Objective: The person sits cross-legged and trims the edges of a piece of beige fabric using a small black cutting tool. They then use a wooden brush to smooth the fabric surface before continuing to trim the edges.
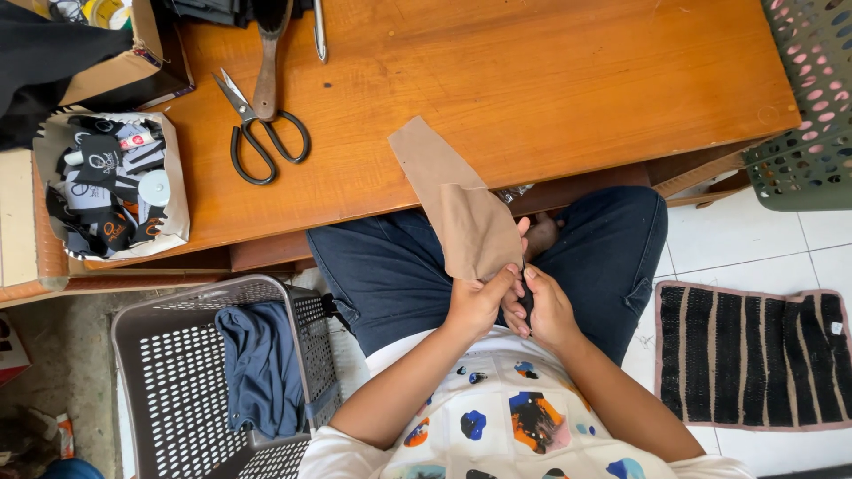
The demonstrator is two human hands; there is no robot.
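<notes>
A tan fabric piece (470, 222), draped off the wooden table (550, 80) edge over the lap, is pinched shut by the left hand (475, 302), while a small dark tool (526, 302) is gripped tight in the right hand (548, 306).

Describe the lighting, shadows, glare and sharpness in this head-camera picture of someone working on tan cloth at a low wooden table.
Head view: soft, even daylight, no harsh glare; the wooden table shows only a mild sheen. Faint shadows lie under the scissors and tan cloth. Focus is sharp throughout, both hands included. The grey basket bows slightly near the edge, hinting at wide-lens distortion.
</notes>
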